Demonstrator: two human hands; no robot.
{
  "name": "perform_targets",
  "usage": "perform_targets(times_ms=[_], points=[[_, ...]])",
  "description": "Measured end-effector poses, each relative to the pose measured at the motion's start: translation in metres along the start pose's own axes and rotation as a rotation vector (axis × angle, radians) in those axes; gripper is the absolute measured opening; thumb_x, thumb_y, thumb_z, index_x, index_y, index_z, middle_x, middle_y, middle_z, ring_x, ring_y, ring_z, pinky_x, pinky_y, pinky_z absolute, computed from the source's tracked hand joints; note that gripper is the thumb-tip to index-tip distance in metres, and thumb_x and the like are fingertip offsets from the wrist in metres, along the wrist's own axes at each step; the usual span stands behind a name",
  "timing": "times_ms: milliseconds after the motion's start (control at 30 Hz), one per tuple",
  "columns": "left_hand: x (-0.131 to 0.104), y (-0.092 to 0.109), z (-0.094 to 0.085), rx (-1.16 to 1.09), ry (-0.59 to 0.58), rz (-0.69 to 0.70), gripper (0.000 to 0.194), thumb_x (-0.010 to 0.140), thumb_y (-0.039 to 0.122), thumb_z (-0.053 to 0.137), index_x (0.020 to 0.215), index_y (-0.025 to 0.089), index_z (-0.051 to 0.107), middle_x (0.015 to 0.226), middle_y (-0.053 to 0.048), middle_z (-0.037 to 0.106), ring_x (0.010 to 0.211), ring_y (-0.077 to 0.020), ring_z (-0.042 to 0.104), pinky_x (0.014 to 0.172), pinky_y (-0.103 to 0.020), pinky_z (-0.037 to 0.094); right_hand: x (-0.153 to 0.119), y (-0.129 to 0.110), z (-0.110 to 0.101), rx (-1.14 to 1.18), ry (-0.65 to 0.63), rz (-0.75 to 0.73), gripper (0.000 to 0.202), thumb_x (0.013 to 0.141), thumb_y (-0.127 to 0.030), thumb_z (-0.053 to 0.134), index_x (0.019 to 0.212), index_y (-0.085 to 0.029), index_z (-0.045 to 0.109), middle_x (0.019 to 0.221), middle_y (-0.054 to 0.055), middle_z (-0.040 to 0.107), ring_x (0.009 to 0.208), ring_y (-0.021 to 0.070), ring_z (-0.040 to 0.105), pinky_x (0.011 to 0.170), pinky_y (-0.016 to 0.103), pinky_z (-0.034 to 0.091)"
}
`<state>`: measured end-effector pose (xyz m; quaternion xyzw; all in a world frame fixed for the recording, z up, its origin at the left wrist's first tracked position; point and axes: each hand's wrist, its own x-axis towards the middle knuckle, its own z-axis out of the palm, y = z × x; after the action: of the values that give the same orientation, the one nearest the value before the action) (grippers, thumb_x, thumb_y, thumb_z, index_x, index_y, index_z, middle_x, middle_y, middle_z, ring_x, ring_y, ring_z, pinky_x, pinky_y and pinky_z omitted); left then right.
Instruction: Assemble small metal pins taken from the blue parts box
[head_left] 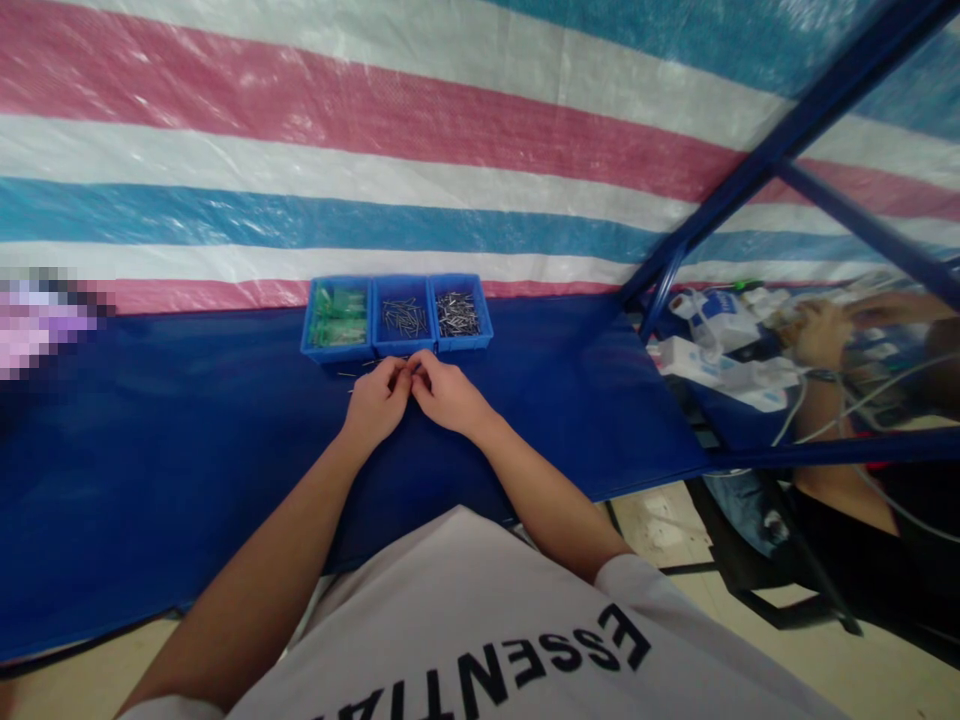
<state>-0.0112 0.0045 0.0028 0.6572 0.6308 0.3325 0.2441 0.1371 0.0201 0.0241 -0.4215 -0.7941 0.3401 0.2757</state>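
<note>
My left hand (379, 402) and my right hand (446, 393) meet over the blue table, just in front of the bins, fingertips pinched together. Whatever sits between those fingers is too small to make out. A few thin metal pins (346, 375) lie on the table beside my left hand. Behind my hands stand three joined blue bins. In the left bin are green, partly see-through packets (339, 318). Loose thin metal pins (405, 318) fill part of the middle bin, and a denser heap of short metal pieces (457, 314) lies in the right one.
The blue table (187, 450) runs against a striped plastic sheet (450, 130). A blue metal frame (720, 215) rises at the right. Beyond it, another person's hands (821, 330) work among white boxes (724, 370) and cables.
</note>
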Motion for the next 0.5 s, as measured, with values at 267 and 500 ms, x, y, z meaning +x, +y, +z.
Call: perform_targets(times_ms=[267, 500], points=[[0.0003, -0.0019, 0.0006, 0.0, -0.002, 0.003, 0.025, 0.089, 0.037, 0.042, 0.092, 0.02, 0.061, 0.077, -0.002, 0.068, 0.069, -0.0166, 0.061, 0.064, -0.027, 0.043, 0.0001, 0.0011, 0.0007, -0.005, -0.001, -0.001, 0.02, 0.089, -0.016, 0.041, 0.107, -0.021, 0.049, 0.086, 0.002, 0.066, 0.078, 0.017, 0.064, 0.074, 0.028, 0.046], [0.0001, -0.001, 0.0003, -0.005, -0.006, 0.011, 0.025, 0.089, 0.036, 0.042, 0.092, 0.019, 0.061, 0.074, -0.002, 0.066, 0.066, -0.0157, 0.06, 0.063, -0.027, 0.042, 0.0001, 0.0003, 0.0004, -0.013, -0.007, 0.007, 0.02, 0.09, -0.017, 0.04, 0.108, -0.02, 0.049, 0.086, 0.002, 0.065, 0.076, 0.0166, 0.063, 0.073, 0.027, 0.045]])
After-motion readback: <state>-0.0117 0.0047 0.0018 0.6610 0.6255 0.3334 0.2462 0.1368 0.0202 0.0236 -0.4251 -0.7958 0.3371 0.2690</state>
